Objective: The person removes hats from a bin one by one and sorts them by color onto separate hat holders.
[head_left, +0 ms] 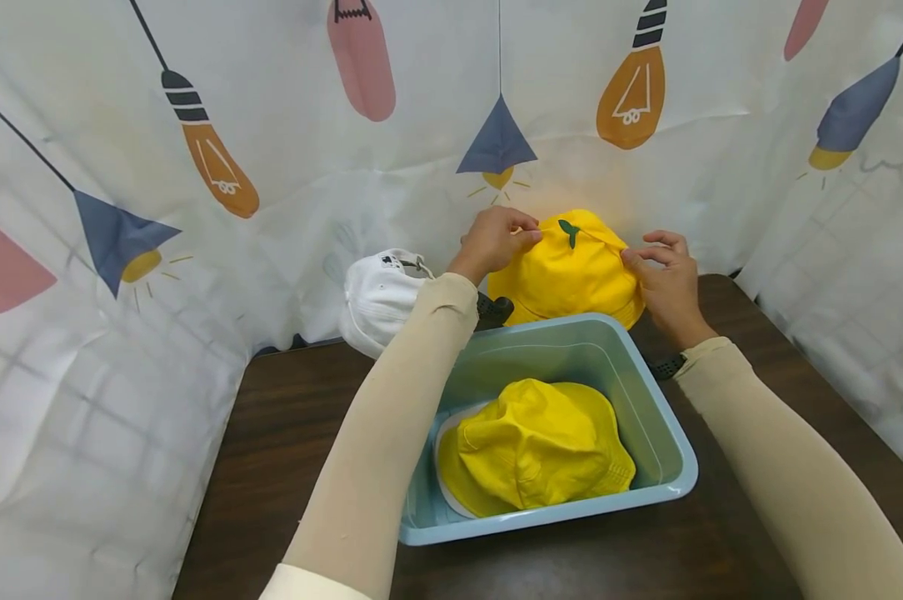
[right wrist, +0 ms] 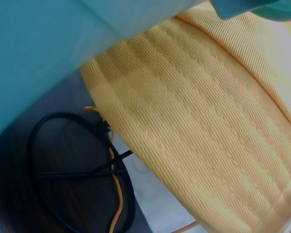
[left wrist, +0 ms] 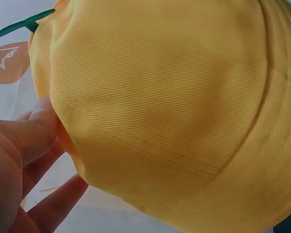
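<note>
A yellow bucket hat with a green sprout on its crown stands behind the bin. My left hand pinches the left side of its crown; in the left wrist view, the thumb lies on the fabric with fingers behind. On the opposite side, my right hand pinches the hat's cloth between thumb and fingers. The right wrist view shows the stitched brim but almost none of that hand. Inside the light-blue bin lies a yellow cap, with a white edge under it.
Left of the bucket hat sits a white cap, partly behind my left arm. A black cord loop and an orange cord lie near the brim. The dark wooden table meets a printed white curtain at the back.
</note>
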The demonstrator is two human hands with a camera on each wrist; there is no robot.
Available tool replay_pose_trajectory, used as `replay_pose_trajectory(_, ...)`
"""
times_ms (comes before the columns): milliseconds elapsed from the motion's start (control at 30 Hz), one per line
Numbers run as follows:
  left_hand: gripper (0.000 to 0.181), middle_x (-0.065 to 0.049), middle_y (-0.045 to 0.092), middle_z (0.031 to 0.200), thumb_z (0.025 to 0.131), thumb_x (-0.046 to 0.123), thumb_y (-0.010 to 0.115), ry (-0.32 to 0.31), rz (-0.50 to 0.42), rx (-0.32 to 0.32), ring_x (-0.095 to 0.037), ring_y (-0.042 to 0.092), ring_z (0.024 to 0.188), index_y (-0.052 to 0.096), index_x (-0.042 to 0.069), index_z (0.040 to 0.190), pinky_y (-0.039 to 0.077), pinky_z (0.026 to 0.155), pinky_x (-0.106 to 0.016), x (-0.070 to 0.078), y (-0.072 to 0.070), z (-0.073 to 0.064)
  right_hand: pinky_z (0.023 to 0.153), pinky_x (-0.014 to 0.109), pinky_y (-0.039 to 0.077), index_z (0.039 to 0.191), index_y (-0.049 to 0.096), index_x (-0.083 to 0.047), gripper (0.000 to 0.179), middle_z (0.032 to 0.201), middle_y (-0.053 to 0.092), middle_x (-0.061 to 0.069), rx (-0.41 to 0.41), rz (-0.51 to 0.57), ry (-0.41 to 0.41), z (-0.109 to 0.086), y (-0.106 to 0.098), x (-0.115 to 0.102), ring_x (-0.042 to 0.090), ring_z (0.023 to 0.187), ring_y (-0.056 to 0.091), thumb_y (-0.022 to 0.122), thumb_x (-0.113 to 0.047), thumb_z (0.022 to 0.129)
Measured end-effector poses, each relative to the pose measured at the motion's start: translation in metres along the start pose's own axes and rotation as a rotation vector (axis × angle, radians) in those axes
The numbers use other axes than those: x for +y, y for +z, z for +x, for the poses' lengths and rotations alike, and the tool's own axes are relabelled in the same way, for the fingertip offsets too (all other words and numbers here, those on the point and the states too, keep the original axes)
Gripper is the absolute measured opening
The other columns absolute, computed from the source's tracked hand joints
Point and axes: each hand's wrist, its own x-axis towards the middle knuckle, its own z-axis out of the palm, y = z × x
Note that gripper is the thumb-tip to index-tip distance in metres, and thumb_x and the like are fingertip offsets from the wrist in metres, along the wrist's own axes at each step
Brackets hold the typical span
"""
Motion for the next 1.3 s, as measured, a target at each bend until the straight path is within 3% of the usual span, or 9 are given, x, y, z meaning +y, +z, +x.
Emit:
replay_pose_trajectory(167,0.021,0.01,0.068,0.134,0.1,0.038,0.065,-0.045,0.018,0.021,-0.018,0.057,0.127,0.081,0.025,0.103,0.038,0.109,-0.061,0.003,0.001,-0.005,0.082,0.013,0.053,0.107,0.073,0.007,0.049,0.131,0.044,-0.004,-0.008,0.029,0.012,-0.001,0.002,0.001,0.016,0.12,0.042,0.072,-0.04,0.093)
replay_pose_trajectory(300,0.025,0.007,0.069,0.132,0.1,0.038,0.065,-0.06,0.014,0.026,-0.019,0.058,0.123,0.079,0.025,0.115,0.045,0.105,-0.051,0.006,0.0,-0.01,0.082,0.013,0.053,0.11,0.072,0.003,0.05,0.13,0.044,-0.008,-0.042,0.003,0.052,-0.002,-0.001,-0.003,0.016,0.12,0.042,0.07,-0.044,0.093)
replay_pose_trajectory(467,0.034,0.004,0.063,0.142,0.103,0.036,0.061,-0.003,0.068,0.017,-0.02,0.052,0.137,0.07,0.022,0.133,0.045,0.113,-0.038,0.015,-0.008,-0.021,0.085,0.011,0.05,0.122,0.071,-0.005,0.048,0.127,0.044,-0.014,-0.094,-0.023,0.049,-0.003,-0.012,-0.015,0.012,0.119,0.041,0.065,-0.046,0.096)
replay_pose_trajectory(633,0.046,0.004,0.054,0.152,0.104,0.037,0.058,0.054,0.16,0.03,-0.019,0.042,0.147,0.057,0.021,0.147,0.034,0.123,-0.036,0.031,-0.031,-0.039,0.085,0.016,0.047,0.131,0.069,-0.013,0.038,0.128,0.047,-0.012,-0.133,0.039,-0.044,-0.008,-0.024,-0.041,0.012,0.11,0.044,0.062,-0.035,0.101)
replay_pose_trajectory(800,0.046,0.002,0.053,0.153,0.105,0.038,0.056,0.117,0.183,0.085,-0.019,0.044,0.145,0.055,0.021,0.148,0.035,0.122,-0.037,0.039,-0.055,-0.071,0.09,0.012,0.048,0.134,0.066,-0.012,0.034,0.132,0.049,-0.006,-0.255,0.131,-0.132,-0.019,-0.029,-0.073,0.015,0.102,0.051,0.061,-0.023,0.103)
replay_pose_trajectory(967,0.044,-0.002,0.055,0.149,0.107,0.036,0.053,0.2,0.111,0.128,-0.021,0.05,0.138,0.056,0.017,0.146,0.041,0.117,-0.04,0.027,-0.072,-0.117,0.091,0.014,0.052,0.136,0.062,-0.004,0.034,0.13,0.052,0.003,-0.418,0.213,-0.194,-0.037,-0.024,-0.098,0.02,0.102,0.057,0.06,-0.01,0.102)
replay_pose_trajectory(1033,0.044,-0.002,0.055,0.149,0.107,0.037,0.052,0.204,0.082,0.14,-0.022,0.053,0.134,0.056,0.017,0.146,0.045,0.111,-0.041,0.019,-0.078,-0.137,0.091,0.014,0.051,0.137,0.06,-0.003,0.035,0.132,0.054,0.004,-0.479,0.166,-0.204,-0.044,-0.02,-0.106,0.022,0.103,0.056,0.06,-0.008,0.102)
replay_pose_trajectory(1167,0.044,-0.006,0.057,0.144,0.108,0.038,0.051,0.184,0.055,0.18,-0.025,0.057,0.125,0.058,0.017,0.145,0.05,0.1,-0.046,0.001,-0.087,-0.177,0.085,0.014,0.052,0.141,0.057,-0.006,0.039,0.138,0.052,0.005,-0.568,-0.05,-0.24,-0.056,-0.01,-0.12,0.021,0.107,0.055,0.061,-0.013,0.103)
replay_pose_trajectory(1300,0.045,-0.011,0.057,0.137,0.107,0.038,0.05,0.142,0.067,0.207,-0.029,0.057,0.122,0.057,0.014,0.145,0.05,0.098,-0.049,-0.019,-0.085,-0.211,0.079,0.019,0.054,0.142,0.058,-0.011,0.042,0.138,0.052,0.006,-0.674,-0.147,-0.273,-0.064,0.002,-0.129,0.02,0.107,0.055,0.066,-0.015,0.101)
